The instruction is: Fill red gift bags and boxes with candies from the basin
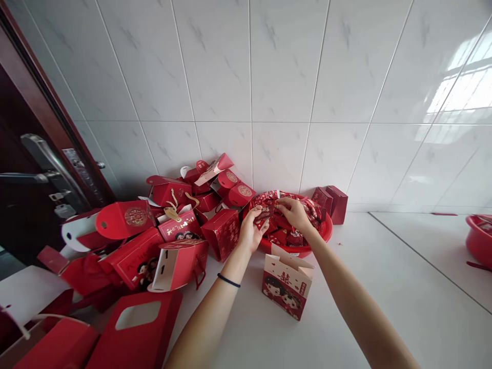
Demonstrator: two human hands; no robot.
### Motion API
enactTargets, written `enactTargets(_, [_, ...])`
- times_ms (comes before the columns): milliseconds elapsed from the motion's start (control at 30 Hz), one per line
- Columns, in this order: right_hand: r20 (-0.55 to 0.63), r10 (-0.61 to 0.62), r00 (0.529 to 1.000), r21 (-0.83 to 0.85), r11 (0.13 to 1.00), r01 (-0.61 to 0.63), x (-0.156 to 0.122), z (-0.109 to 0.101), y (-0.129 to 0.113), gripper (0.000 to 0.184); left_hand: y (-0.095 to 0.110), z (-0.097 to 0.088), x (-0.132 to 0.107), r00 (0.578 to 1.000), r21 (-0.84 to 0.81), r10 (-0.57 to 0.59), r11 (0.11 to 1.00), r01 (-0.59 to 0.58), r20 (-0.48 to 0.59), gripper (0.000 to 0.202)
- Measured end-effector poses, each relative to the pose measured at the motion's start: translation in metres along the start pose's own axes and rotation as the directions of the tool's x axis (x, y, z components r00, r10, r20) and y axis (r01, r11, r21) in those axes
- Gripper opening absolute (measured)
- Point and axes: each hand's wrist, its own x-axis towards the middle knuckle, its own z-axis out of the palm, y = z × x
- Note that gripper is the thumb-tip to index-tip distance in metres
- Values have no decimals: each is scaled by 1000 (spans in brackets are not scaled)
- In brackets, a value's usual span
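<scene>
A red plastic basin (327,231) full of red wrapped candy packets (282,237) stands against the tiled wall. Over its left side, my left hand (252,229) is closed around some red candy packets. My right hand (293,211) reaches over the middle of the basin, its fingertips pinched at a small red packet beside the left hand. Just in front of the basin, a red and cream gift box (285,287) with two cartoon figures stands upright with its top flaps open.
Many red gift boxes (134,256) lie in a heap on the left, near a dark door (23,128). Two dark red boxes (338,205) stand behind the basin's right side. Another red basin (478,240) sits at the far right edge.
</scene>
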Motion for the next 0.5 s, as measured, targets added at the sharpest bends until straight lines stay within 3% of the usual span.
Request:
enactTargets(200, [-97, 85, 992, 284, 957, -54, -24, -19, -9, 42, -5, 3, -2, 995, 81, 57, 995, -63, 84, 30])
enactTargets(333, [-67, 192, 979, 515, 847, -131, -40, -34, -21, 37, -13, -2, 2, 975, 183, 61, 978, -102, 213, 37])
enactTargets(500, [0, 203, 979, 565, 808, -167, -49, -46, -33, 30, -18, -13, 8, 921, 377, 87, 895, -239, 379, 32])
